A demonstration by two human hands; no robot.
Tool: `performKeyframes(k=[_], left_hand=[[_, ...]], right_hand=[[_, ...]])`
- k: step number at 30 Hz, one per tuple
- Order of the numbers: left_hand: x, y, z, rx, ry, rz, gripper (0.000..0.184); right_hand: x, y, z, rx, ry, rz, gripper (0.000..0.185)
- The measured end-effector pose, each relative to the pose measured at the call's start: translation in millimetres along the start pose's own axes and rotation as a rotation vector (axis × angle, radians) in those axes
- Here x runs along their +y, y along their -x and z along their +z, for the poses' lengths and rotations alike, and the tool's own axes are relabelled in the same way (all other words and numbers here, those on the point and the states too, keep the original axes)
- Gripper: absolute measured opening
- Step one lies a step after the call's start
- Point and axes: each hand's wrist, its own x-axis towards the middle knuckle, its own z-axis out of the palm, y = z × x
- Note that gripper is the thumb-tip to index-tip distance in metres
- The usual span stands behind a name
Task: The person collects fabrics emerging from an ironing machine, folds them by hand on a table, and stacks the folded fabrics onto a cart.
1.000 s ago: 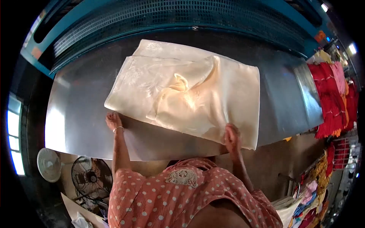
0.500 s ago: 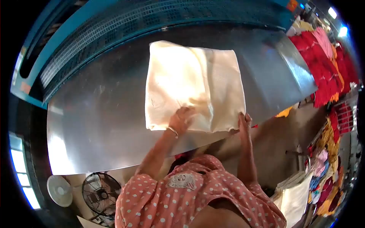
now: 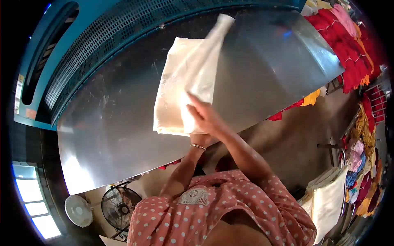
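Right now, a folded cream cloth (image 3: 174, 86) lies on a big shiny metal table (image 3: 119, 127), near the middle. One long, thin fold of it runs along its right side and pokes out past the far edge, where it looks blurry. The person's right hand (image 3: 208, 118) is on the near right part of the cloth. Its fingers are a bit bent and partly spread, and they touch the cloth, but I cannot tell if they pinch it. The left hand (image 3: 201, 139) is at the near edge of the cloth, just under the right hand. Its fingers are hidden, so I cannot tell how open it is or if it has hold of the cloth. A thin bracelet (image 3: 198, 146) goes around the left wrist. The two arms come close together there. The person wears a pink dress (image 3: 234, 205) with white dots. Behind the table is a blue machine (image 3: 108, 57) with lots of little holes. Red cloths (image 3: 342, 53) hang past the table's right end. A white fan (image 3: 79, 211) and a black fan (image 3: 120, 208) stand near the left end.
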Motion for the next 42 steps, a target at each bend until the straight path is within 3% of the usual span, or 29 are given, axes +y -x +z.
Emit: performKeyframes(k=[1,2,3,5,8,10,11,13,15,17,18,19,20,21,22,24,25,28,30,31,33,34,35,36,38,40,42], left_hand=[[-3.9,-8.1,-6.9,0.065,0.012,0.003,0.056],[-10.3,-8.1,-19.0,0.146,0.234,-0.137,0.048],[-17.3,-8.0,-31.0,0.261,0.467,-0.258,0.039],[1.3,20.3,-74.9,0.269,0.847,-0.542,0.033],[-30.0,58.1,-136.6,0.247,0.833,-0.691,0.029],[-71.1,98.3,-166.8,0.358,0.651,-0.507,0.031],[-75.3,102.9,-190.3,0.498,0.880,-0.606,0.033],[-85.9,103.5,-218.1,0.779,0.751,-0.387,0.034],[-85.4,97.4,-235.6,0.723,0.683,-0.326,0.037],[-59.2,82.7,-248.4,0.313,0.659,-0.432,0.041],[-48.8,68.7,-244.2,0.202,0.435,-0.512,0.044],[-89.0,47.0,-238.7,0.147,0.434,-0.413,0.046],[-109.7,38.9,-234.9,0.086,0.463,-0.394,0.046],[-130.2,31.5,-230.5,0.024,0.493,-0.376,0.047],[-127.5,34.5,-231.0,-0.028,0.544,-0.441,0.046],[-101.3,42.7,-241.1,-0.106,0.605,-0.592,0.045],[-67.4,54.7,-254.0,-0.206,0.536,-0.520,0.044],[0.2,63.7,-275.9,-0.520,0.438,-0.320,0.041],[28.9,65.3,-277.1,-0.721,0.352,-0.315,0.044],[42.2,67.5,-274.7,-0.812,0.301,-0.307,0.046],[74.3,80.7,-253.8,-0.919,0.336,-0.246,0.047],[79.9,77.9,-234.4,-0.984,0.320,-0.258,0.047],[77.5,71.8,-215.9,-1.049,0.303,-0.268,0.046],[78.1,62.6,-201.1,-1.101,0.245,-0.307,0.045],[95.3,86.0,-173.2,-1.173,0.139,-0.348,0.043],[126.2,134.6,-138.2,-1.232,0.039,-0.345,0.044],[147.4,184.4,-108.4,-1.460,0.105,-0.258,0.045]], right_hand=[[3.1,-2.8,10.9,-0.092,-0.159,-0.052,0.033],[2.5,-5.4,19.9,-0.186,-0.318,-0.104,0.035],[-0.3,0.6,20.3,-0.167,-0.354,0.009,0.033],[43.3,5.8,31.1,0.026,-0.450,0.161,0.034],[77.5,19.2,33.4,0.350,-0.462,0.486,0.039],[90.0,22.9,39.1,0.484,-0.494,0.540,0.042],[94.8,23.2,44.1,0.556,-0.515,0.564,0.043],[99.3,13.0,62.8,0.473,-0.593,0.628,0.041],[100.7,-5.7,86.8,0.425,-0.627,0.692,0.034],[105.1,-21.0,108.9,0.417,-0.613,0.653,0.026],[111.3,-25.6,111.2,0.435,-0.600,0.575,0.025],[114.6,-30.6,109.9,0.454,-0.570,0.708,0.020],[146.3,-30.5,120.0,0.492,-0.405,0.665,0.017],[129.6,-19.6,118.3,0.566,-0.411,0.744,0.016],[134.0,-2.1,120.7,0.564,-0.389,0.673,0.018],[65.6,49.5,114.4,0.726,-0.531,0.693,0.019],[101.5,72.2,138.1,0.796,-0.688,0.538,0.018],[22.6,153.6,133.6,1.021,-0.862,0.652,0.023],[33.6,219.9,141.8,1.215,-0.977,0.627,0.031],[23.4,252.1,148.0,1.241,-0.737,0.443,0.032],[-0.4,299.1,156.5,1.358,-0.665,0.453,0.032],[-13.8,317.8,159.4,1.448,-0.853,0.633,0.031],[4.7,337.6,170.0,1.493,-0.711,0.824,0.030],[-27.1,346.1,176.1,1.679,-0.708,0.714,0.032],[-6.5,414.9,199.2,1.668,-0.694,0.878,0.033],[-52.2,453.4,197.6,1.890,-0.700,0.814,0.033],[-90.0,494.6,203.3,2.117,-0.653,0.491,0.034]])
